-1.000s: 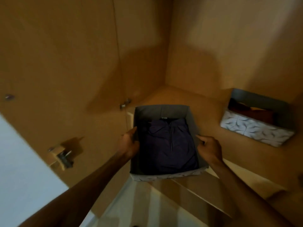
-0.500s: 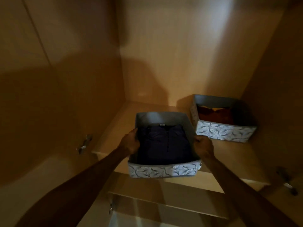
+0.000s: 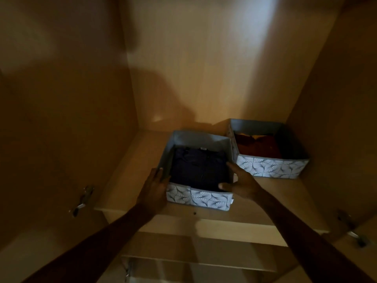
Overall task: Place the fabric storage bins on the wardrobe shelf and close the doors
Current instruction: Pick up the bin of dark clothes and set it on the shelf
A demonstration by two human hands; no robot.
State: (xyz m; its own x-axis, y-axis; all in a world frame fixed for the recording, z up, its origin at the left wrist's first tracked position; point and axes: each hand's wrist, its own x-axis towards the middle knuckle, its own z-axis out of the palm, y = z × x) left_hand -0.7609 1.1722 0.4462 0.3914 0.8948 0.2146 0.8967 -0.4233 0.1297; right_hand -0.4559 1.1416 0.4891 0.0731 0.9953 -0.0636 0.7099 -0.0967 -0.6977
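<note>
In the head view, a patterned fabric bin (image 3: 199,198) holding a folded dark garment (image 3: 199,168) sits at the centre of the frame on the wardrobe shelf (image 3: 126,170), its far right corner touching a second bin (image 3: 271,167) with reddish-brown clothes at centre right. The left hand (image 3: 155,187) lies flat against the near bin's left wall with fingers extended, while the right hand (image 3: 239,183) is spread wide at its right front corner, thumb over the rim. Metal hinges (image 3: 81,201) show at the lower left and lower right.
</note>
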